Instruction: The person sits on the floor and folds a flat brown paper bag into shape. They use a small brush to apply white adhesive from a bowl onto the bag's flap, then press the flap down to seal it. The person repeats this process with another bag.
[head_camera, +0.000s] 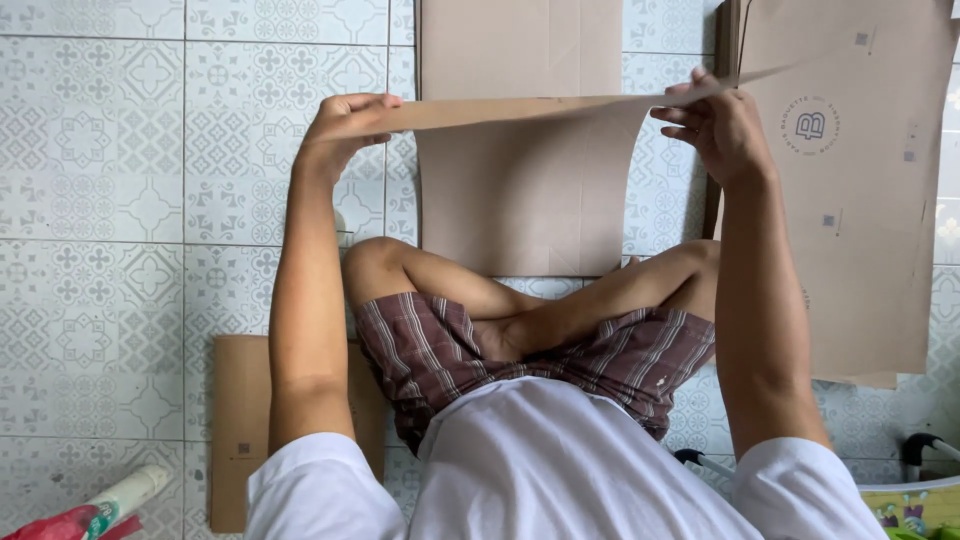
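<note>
Both hands, left hand (345, 122) and right hand (715, 125), are gripping your flat brown cardboard sheet (520, 110) by opposite ends above the patterned tile floor (120, 200).

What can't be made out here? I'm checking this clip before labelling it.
Head view:
- Flat brown cardboard sheet held edge-on by the left hand and right hand: its faces are hidden.
- Pale cardboard panel on the floor: cut off by the top edge.
- White roll: cut off at the bottom left corner.
</note>
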